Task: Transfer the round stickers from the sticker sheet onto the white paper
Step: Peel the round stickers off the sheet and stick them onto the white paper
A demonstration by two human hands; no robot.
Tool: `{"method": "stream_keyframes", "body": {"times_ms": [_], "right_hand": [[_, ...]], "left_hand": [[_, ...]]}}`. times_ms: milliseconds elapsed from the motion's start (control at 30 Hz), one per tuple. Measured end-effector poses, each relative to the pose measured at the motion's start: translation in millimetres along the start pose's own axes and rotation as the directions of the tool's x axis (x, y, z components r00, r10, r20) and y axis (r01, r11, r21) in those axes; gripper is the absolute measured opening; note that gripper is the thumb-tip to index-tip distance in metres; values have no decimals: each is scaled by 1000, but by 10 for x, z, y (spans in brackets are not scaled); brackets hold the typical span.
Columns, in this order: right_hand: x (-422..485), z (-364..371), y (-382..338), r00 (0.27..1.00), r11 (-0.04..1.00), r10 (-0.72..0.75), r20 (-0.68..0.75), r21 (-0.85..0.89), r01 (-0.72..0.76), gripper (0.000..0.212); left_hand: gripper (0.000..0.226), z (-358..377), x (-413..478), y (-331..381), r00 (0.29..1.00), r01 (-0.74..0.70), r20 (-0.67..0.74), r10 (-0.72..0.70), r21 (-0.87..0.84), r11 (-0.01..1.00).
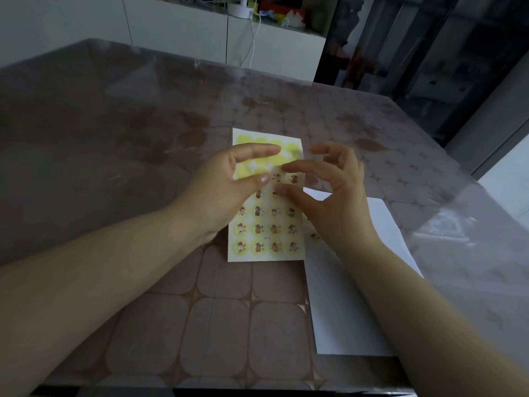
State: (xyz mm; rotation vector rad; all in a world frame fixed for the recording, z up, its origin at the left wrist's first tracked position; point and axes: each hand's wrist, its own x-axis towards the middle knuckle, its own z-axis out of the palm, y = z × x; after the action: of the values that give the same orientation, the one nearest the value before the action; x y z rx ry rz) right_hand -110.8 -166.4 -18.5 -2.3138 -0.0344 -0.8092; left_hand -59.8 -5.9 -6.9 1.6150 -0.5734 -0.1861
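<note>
Patterned brown cloth under a clear cover spreads over the table [143, 124], with white cupboards and a dark doorway beyond. The sticker sheet [266, 239] lies in the middle. The white paper [343, 310] sits just to its right, partly under the right forearm.

The job looks well begun but far from finished. The far rows of the sheet are only bare yellow circles [259, 141], while picture stickers [274, 229] fill three full near rows and part of the rows above. I can make out one sticker on the paper [315, 236]; the arm hides the rest.

The left hand [226, 193] is over the sheet's left side, fingers loosely extended, thumb near the sheet. The right hand [335, 184] reaches in with forefinger and thumb parted, apparently holding nothing.
</note>
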Motion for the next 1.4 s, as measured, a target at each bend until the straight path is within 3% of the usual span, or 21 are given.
{"method": "stream_keyframes", "body": {"times_ms": [267, 433, 600, 700, 1000, 1233, 1400], "right_hand": [[-12, 51, 3, 993, 999, -39, -108, 2, 40, 19], [5, 75, 7, 981, 994, -105, -160, 24, 110, 25], [-6, 93, -38, 969, 986, -169, -181, -34, 165, 8], [6, 81, -36, 963, 989, -149, -222, -47, 143, 17], [6, 55, -97, 975, 998, -63, -211, 11, 67, 18], [1, 74, -70, 951, 982, -190, -245, -53, 183, 8], [22, 52, -56, 954, 972, -231, -194, -97, 215, 13]], "left_hand": [[34, 16, -4, 10, 999, -20, 46, 20, 4, 1000], [26, 38, -6, 5, 1000, -23, 4, 23, -26, 999], [26, 57, 2, 7, 999, -39, -36, 37, -62, 997], [28, 57, 3, 6, 997, -70, -34, 68, -63, 996], [29, 62, 1, 16, 988, -151, -33, 152, 26, 988], [27, 51, 7, 11, 993, -96, -68, 94, -13, 995], [26, 18, 29, -27, 996, -53, -80, 51, -27, 998]]}}
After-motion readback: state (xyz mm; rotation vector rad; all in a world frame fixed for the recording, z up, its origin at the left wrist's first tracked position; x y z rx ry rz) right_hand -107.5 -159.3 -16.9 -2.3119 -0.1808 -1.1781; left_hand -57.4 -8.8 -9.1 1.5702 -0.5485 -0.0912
